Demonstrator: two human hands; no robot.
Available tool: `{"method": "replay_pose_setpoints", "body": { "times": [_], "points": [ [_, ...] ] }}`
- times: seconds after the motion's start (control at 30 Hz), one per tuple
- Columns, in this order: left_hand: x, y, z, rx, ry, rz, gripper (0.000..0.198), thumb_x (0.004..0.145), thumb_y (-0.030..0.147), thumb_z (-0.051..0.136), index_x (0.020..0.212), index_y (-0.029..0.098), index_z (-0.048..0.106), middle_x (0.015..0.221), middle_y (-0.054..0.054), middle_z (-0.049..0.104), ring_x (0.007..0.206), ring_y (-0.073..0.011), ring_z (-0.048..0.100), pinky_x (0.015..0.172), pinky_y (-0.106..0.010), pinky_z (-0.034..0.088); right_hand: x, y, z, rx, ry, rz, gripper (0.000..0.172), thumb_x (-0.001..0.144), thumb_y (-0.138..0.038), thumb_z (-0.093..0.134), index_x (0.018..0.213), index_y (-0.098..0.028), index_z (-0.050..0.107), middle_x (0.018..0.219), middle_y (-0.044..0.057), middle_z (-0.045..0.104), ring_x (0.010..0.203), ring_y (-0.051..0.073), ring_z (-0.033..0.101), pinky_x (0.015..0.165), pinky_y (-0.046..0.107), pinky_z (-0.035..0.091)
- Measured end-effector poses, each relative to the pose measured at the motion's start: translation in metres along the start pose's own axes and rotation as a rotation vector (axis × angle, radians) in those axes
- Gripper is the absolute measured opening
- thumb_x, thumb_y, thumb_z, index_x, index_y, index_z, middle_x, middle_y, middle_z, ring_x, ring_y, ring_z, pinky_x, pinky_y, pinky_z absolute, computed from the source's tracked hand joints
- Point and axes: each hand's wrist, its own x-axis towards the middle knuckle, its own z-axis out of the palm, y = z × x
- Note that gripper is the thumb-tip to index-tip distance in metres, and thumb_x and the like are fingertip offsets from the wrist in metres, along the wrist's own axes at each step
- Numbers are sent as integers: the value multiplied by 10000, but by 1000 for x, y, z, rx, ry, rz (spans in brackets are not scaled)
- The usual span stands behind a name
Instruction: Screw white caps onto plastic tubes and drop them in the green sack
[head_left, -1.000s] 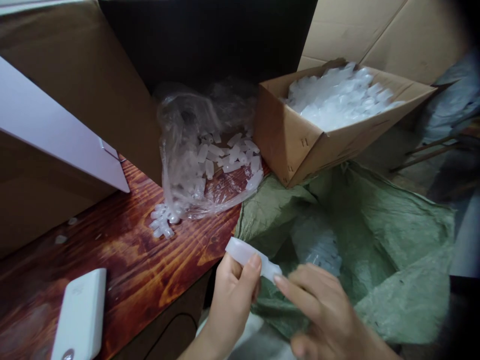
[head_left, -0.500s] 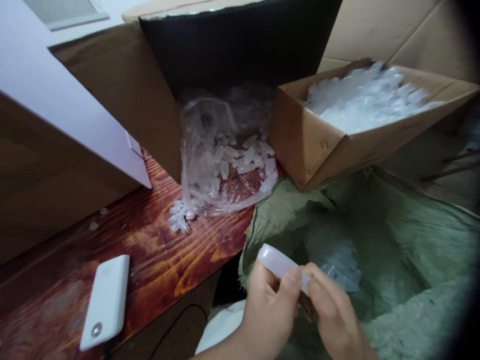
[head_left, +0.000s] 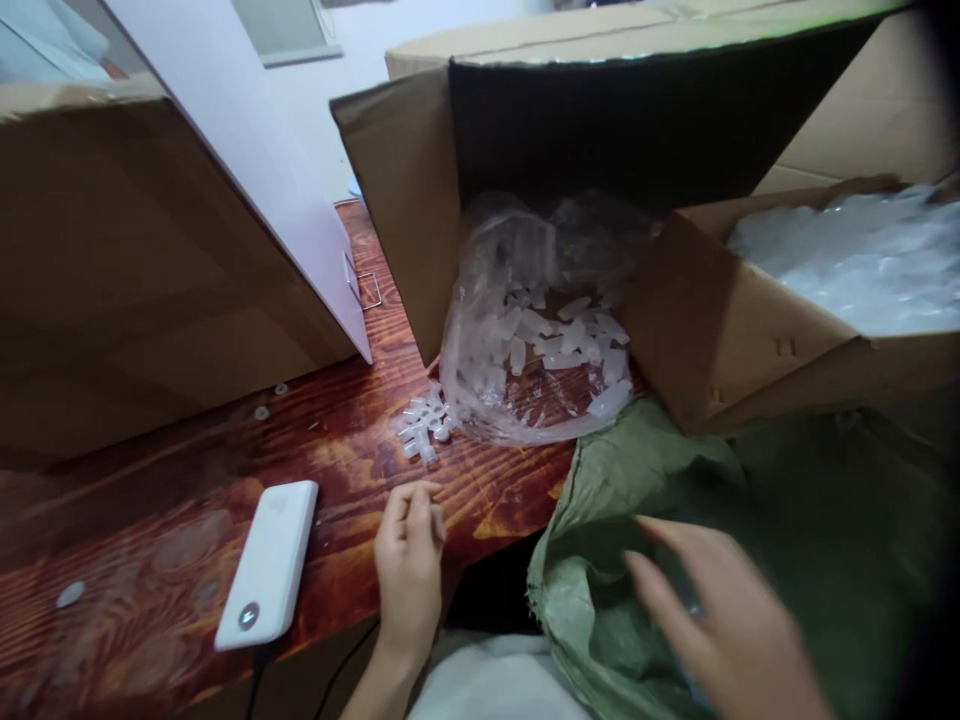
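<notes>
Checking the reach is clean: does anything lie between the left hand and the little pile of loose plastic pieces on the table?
Nothing visible does. Only bare tabletop separates the left hand from the loose pieces. The clear bag lies beside the pile, the white power bank off to the side.

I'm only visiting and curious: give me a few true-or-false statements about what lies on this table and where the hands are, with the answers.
1. The white power bank lies on the wooden table. True.
2. The right hand is spread over the green sack. True.
3. The left hand is reaching into a cardboard box. False: it is over the table's front edge, close to a small pile of plastic pieces.
4. The clear plastic bag is empty. False: it holds many small pale plastic pieces.
</notes>
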Motion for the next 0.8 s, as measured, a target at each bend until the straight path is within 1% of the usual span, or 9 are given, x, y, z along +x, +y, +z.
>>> {"method": "replay_pose_setpoints", "body": {
  "times": [0.07, 0.1, 0.17, 0.23, 0.3, 0.43, 0.53, 0.67, 0.8],
  "points": [
    [2, 7, -13, -58, 105, 26, 352, 886, 520, 576, 886, 168, 577, 569, 56, 411, 503, -68, 341, 438, -141, 270, 43, -54, 41, 104, -122, -227, 273, 948, -266, 510, 1198, -155, 510, 1059, 107, 630, 996, 228, 578, 879, 361, 487],
    [2, 11, -19, -82, 146, 27, 354, 871, 522, 595, 872, 168, 581, 566, 54, 416, 502, -69, 348, 434, -138, 276, 63, -78, 61, 114, -156, -290, 313, 927, -274, 543, 1213, -151, 511, 1107, 102, 624, 1023, 221, 569, 907, 346, 482],
    [0, 19, -28, -114, 223, 33, 360, 838, 523, 632, 850, 167, 587, 555, 52, 424, 495, -71, 353, 421, -134, 281, 96, -115, 99, 96, -203, -347, 426, 887, -307, 608, 1252, -111, 507, 1164, 123, 604, 1060, 242, 549, 911, 356, 486],
    [-1, 25, -36, -130, 297, 46, 361, 809, 519, 661, 824, 164, 597, 544, 49, 428, 489, -72, 357, 408, -131, 276, 118, -137, 130, 60, -220, -358, 450, 880, -346, 628, 1232, -86, 524, 1140, 136, 597, 1047, 259, 549, 872, 376, 499],
    [0, 27, -43, -141, 360, 57, 360, 788, 513, 681, 798, 162, 606, 536, 46, 433, 480, -71, 353, 395, -130, 266, 132, -147, 151, 22, -228, -346, 411, 905, -363, 605, 1218, -107, 533, 1122, 116, 589, 1023, 249, 563, 848, 398, 499],
    [7, 24, -51, -147, 393, 50, 389, 765, 539, 693, 776, 160, 603, 519, 48, 430, 461, -68, 339, 384, -131, 261, 144, -151, 173, -16, -236, -328, 277, 935, -343, 579, 1129, -147, 576, 1095, 76, 587, 999, 225, 577, 839, 411, 498],
    [11, 19, -48, -136, 370, 46, 405, 781, 559, 670, 802, 161, 598, 525, 51, 424, 466, -68, 332, 388, -128, 260, 146, -150, 179, -20, -241, -344, 231, 940, -320, 573, 1094, -148, 586, 1085, 68, 588, 1000, 220, 574, 843, 408, 494],
    [15, 16, -33, -141, 320, 47, 351, 836, 509, 627, 807, 161, 585, 529, 57, 415, 466, -64, 313, 397, -127, 250, 147, -150, 182, 0, -276, -413, 220, 934, -326, 586, 1063, -148, 594, 1063, 62, 593, 987, 215, 578, 831, 399, 498],
    [22, 21, -12, -217, 279, 105, 271, 859, 420, 611, 790, 160, 582, 515, 59, 418, 461, -64, 327, 411, -136, 263, 147, -149, 182, 44, -320, -450, 248, 926, -338, 597, 1081, -145, 591, 1082, 68, 592, 1003, 222, 579, 830, 402, 503]
  ]
}}
